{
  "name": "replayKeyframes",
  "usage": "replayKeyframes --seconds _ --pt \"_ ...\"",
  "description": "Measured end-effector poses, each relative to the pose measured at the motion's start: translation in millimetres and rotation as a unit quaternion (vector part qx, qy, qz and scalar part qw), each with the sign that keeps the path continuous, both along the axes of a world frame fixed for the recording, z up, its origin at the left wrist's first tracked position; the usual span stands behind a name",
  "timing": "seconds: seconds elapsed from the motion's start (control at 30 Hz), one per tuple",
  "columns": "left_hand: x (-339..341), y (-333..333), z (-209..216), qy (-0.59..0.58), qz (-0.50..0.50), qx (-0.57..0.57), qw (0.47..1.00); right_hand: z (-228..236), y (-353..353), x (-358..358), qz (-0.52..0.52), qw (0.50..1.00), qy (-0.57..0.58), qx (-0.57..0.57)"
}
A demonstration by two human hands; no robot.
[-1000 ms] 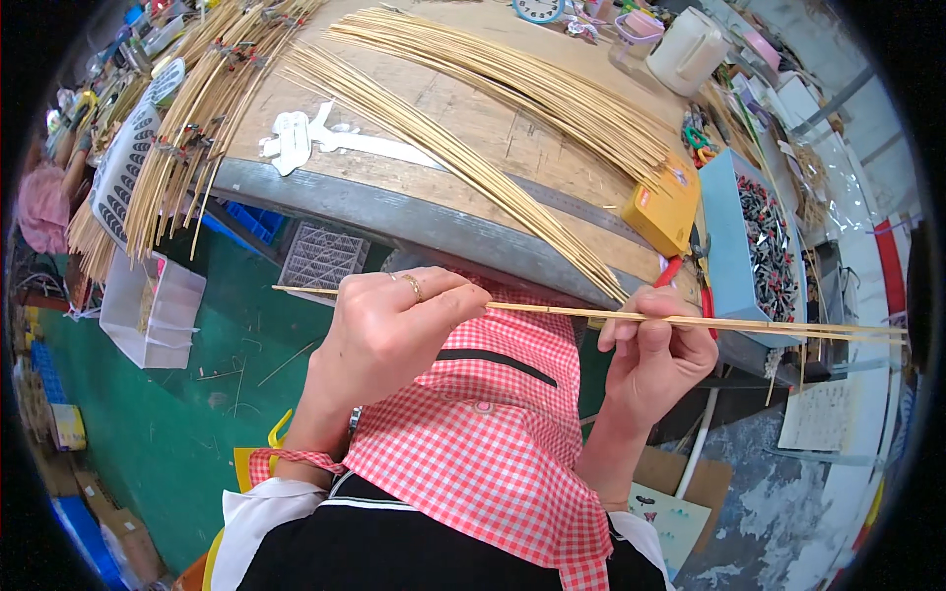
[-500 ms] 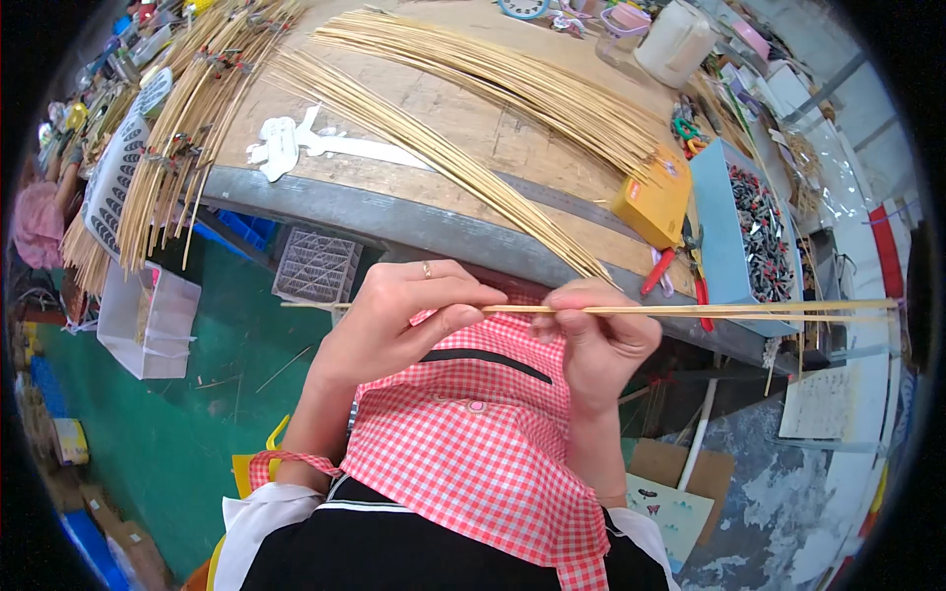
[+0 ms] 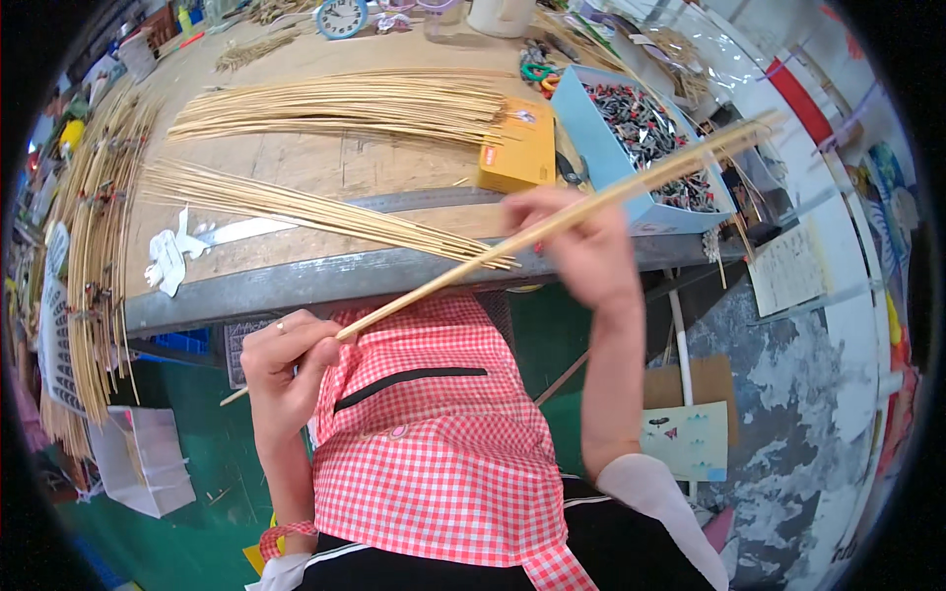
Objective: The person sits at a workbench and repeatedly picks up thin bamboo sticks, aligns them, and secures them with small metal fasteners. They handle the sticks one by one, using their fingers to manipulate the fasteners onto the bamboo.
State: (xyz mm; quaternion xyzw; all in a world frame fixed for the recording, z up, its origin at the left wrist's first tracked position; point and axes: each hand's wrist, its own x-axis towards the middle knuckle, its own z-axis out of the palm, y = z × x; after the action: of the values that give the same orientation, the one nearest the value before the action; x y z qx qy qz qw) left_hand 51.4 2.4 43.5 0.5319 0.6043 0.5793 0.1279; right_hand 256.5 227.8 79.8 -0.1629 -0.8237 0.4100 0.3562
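My left hand (image 3: 286,369) is closed round a thin, pale bamboo strip (image 3: 443,281) near its lower end. The strip slants up to the right across my apron and the table edge, its far end smeared by motion. My right hand (image 3: 586,246) is raised beside the strip's middle, just short of the blue box. Its fingers are blurred, so their grip is unclear. Past the strip, a loose bundle of bamboo strips (image 3: 315,217) lies along the front of the wooden table (image 3: 394,169). A thicker bundle of bamboo strips (image 3: 335,103) lies behind it.
A light blue box (image 3: 575,116) of small black-and-red clips stands at the table's right. Next to it are a yellow box (image 3: 517,148) and pliers (image 3: 572,171). Clipped bamboo strips (image 3: 103,227) hang over the left side. A round clock (image 3: 342,18) stands at the back.
My hands have moved apart, the left to the left and lower, the right upward. The strip has swung from level to slanting up rightward. The view has shifted right.
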Motion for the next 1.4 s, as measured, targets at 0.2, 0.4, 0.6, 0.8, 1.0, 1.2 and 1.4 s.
replayKeyframes --seconds 0.2,0.4,0.6,0.8,1.0,1.2,1.4 --pt "-2 2 -1 0.003 0.037 -0.006 0.999 14 156 94 -0.414 0.819 -0.361 0.163" --pt "1 4 -2 0.033 0.032 -0.016 0.999 -19 204 117 -0.392 0.786 -0.467 0.103" --pt "1 4 -3 0.042 0.034 -0.02 0.998 -30 194 120 -0.463 0.856 -0.204 0.105" --pt "-1 6 -6 0.049 0.04 -0.016 0.998 -37 197 133 -0.439 0.898 0.041 0.002" --pt "-1 4 -4 0.056 0.052 -0.028 0.997 -24 163 122 -0.377 0.907 0.17 -0.074" --pt "-2 7 -4 0.069 0.071 -0.022 0.995 -4 29 49 -0.184 0.947 0.228 -0.134" --pt "-6 8 -5 0.079 0.092 0.013 0.993 -44 -61 -22 0.115 0.912 0.214 -0.33"
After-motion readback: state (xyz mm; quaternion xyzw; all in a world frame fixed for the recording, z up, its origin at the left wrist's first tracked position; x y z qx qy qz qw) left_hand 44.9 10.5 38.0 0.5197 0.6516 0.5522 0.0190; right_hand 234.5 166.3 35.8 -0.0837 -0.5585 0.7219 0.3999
